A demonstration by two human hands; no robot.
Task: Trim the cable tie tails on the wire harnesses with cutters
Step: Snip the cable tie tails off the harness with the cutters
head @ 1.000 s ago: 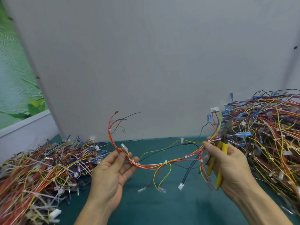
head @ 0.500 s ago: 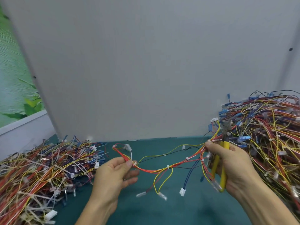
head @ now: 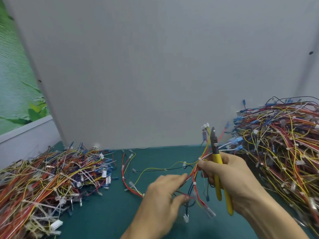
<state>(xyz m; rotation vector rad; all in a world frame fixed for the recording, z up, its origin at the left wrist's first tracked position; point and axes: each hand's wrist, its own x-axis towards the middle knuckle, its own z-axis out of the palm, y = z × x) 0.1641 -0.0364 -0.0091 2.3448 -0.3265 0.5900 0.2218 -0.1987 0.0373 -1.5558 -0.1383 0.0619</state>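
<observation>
Now drops harness (head: 122, 168) far end, brings left hand (head: 162, 195), grip lost in blur, beside right hand (head: 238, 183) clutching cutters (head: 217, 171) and near end, probably seeking another tie.

Workshop: wire harness heaps (head: 43, 183) on green mat (head: 107, 214)

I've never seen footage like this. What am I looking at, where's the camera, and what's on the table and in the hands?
No machine here: a person's two bare hands, filmed by one head-worn camera looking down. On the teal table mat lie two heaps of multicoloured wire harnesses, a left heap and a right heap, before a grey board. The right hand grips yellow-handled cutters together with one red-and-yellow wire harness. The left hand reaches for that harness; blur hides whether it grips.
</observation>
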